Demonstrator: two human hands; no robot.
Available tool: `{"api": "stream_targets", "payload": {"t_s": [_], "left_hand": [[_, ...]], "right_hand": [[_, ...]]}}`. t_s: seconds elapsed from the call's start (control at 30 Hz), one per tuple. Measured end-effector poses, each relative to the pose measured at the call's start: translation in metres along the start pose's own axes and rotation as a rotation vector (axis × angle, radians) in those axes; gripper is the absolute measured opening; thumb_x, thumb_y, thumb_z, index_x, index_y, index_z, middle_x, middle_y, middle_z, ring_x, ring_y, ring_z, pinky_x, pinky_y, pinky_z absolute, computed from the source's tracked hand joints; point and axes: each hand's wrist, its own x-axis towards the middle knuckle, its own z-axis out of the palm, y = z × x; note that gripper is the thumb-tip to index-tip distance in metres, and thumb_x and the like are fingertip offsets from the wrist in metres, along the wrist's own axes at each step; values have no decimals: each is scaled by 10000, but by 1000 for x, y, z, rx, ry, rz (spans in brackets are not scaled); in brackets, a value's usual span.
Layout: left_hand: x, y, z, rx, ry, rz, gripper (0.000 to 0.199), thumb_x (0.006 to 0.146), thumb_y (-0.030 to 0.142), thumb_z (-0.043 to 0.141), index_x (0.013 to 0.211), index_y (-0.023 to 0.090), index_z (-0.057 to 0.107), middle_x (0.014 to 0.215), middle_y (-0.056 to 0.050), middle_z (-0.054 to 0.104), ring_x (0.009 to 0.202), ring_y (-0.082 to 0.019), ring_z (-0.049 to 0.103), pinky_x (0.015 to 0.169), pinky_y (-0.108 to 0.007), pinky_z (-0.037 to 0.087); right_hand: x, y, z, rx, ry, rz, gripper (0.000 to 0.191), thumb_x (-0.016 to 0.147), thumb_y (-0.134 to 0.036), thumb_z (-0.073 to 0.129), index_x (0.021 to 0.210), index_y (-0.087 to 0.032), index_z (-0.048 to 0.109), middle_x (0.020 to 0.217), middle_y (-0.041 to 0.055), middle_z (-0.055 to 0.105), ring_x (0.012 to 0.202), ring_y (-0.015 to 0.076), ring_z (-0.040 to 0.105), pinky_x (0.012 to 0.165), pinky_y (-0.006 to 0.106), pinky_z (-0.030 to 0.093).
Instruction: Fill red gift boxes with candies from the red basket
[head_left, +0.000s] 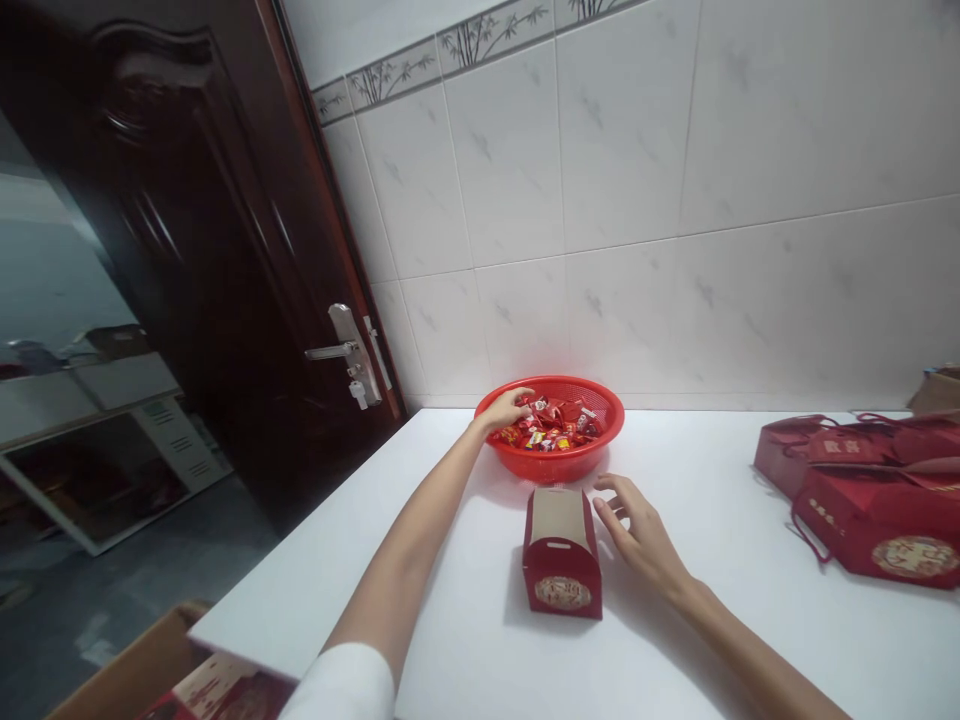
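Observation:
My left hand (pixel 504 410) reaches over the left rim of a red plastic basket (pixel 551 465), its fingers apart above wrapped candies (pixel 555 425). Nothing shows in its grasp. In front of the basket stands a dark red gift box (pixel 564 590) with a beige top panel, a small slot and a gold round emblem. Just to the right of this box, my right hand (pixel 634 530) hovers with thumb and fingers apart, holding nothing.
Several filled-out red gift boxes (pixel 847 510) with cord handles sit on the right of the white table (pixel 660 660). A tiled wall (pixel 622 320) borders its back. A dark wooden door (pixel 247 250) is at left, with a cardboard box (pixel 142 665) below the table's left edge.

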Motion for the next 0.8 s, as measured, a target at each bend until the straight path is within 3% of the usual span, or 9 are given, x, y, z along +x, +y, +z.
{"api": "stream_targets", "payload": {"t_s": [0.17, 0.37, 0.53, 0.67, 0.8], "left_hand": [[-3, -4, -3, -236, 39, -28, 531, 716, 101, 651, 1240, 186, 633, 1081, -56, 690, 726, -113, 638, 702, -241, 544], [-8, -8, 3, -386, 63, -27, 447, 694, 105, 701, 1138, 154, 683, 1049, -70, 696, 787, -137, 652, 775, -284, 561], [-8, -12, 6, -460, 110, -11, 534, 622, 126, 794, 1140, 175, 675, 1189, -94, 672, 931, -178, 668, 873, -322, 551], [-9, -13, 6, -538, 116, -31, 674, 576, 135, 829, 1220, 183, 635, 1212, -101, 668, 848, -175, 687, 849, -346, 564], [-11, -12, 5, -529, 112, -18, 666, 553, 143, 846, 1189, 182, 654, 1217, -94, 670, 841, -155, 678, 821, -303, 564]], "right_hand": [[0, 1, 0, -7, 7, -18, 270, 946, -426, 428, 1046, -226, 580, 1078, 97, 657, 762, 196, 676, 589, 308, 549], [3, 3, -1, -33, 42, -37, 269, 949, -420, 429, 1037, -221, 587, 1058, 94, 663, 699, 179, 665, 596, 315, 553], [4, 6, -2, -35, 76, -46, 264, 947, -424, 437, 1014, -222, 593, 1080, 103, 669, 709, 188, 674, 572, 312, 549], [8, 6, -5, -20, 110, -44, 267, 939, -423, 449, 1030, -218, 595, 1114, 112, 664, 709, 187, 669, 606, 324, 558], [25, 3, -9, 2, 190, -27, 274, 926, -430, 466, 1034, -213, 595, 1089, 107, 673, 771, 207, 672, 676, 349, 559]]}}
